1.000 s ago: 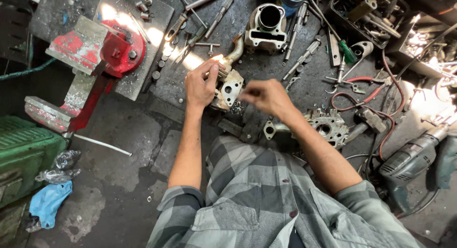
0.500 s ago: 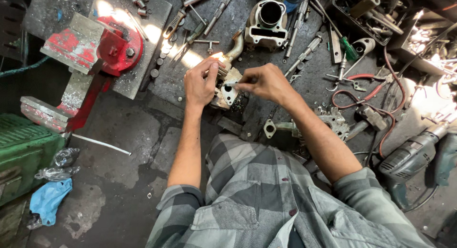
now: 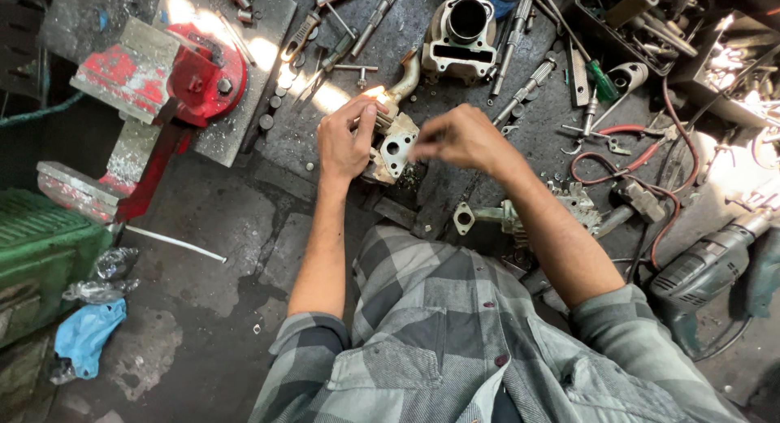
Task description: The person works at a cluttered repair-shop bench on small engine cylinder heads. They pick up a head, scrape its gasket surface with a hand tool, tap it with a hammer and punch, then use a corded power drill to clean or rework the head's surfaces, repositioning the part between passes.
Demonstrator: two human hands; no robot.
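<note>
Surface: dark, oil-stained metal table, gritty, sunlit in patches at upper left and far right. Crowded along the far and right sides; barer toward the near left.

Left hand: grip closed around a small pale cast-metal engine part with round bores, held just above the table at centre. Right hand: fingers pinched together beside the same part, blurred; cannot tell whether anything sits between the fingertips.

Around: red bench vise at far left, well apart from the hands. Grey engine cylinder beyond the part, near it. Loose shafts and bolts scattered between the two. Second flanged casting near the right forearm. Red cable loops at right; green-grey power drill at the right edge. Green crate and blue rag off the left edge, lower down.

Open room: bare table patch left of the left forearm, up to the vise base.
</note>
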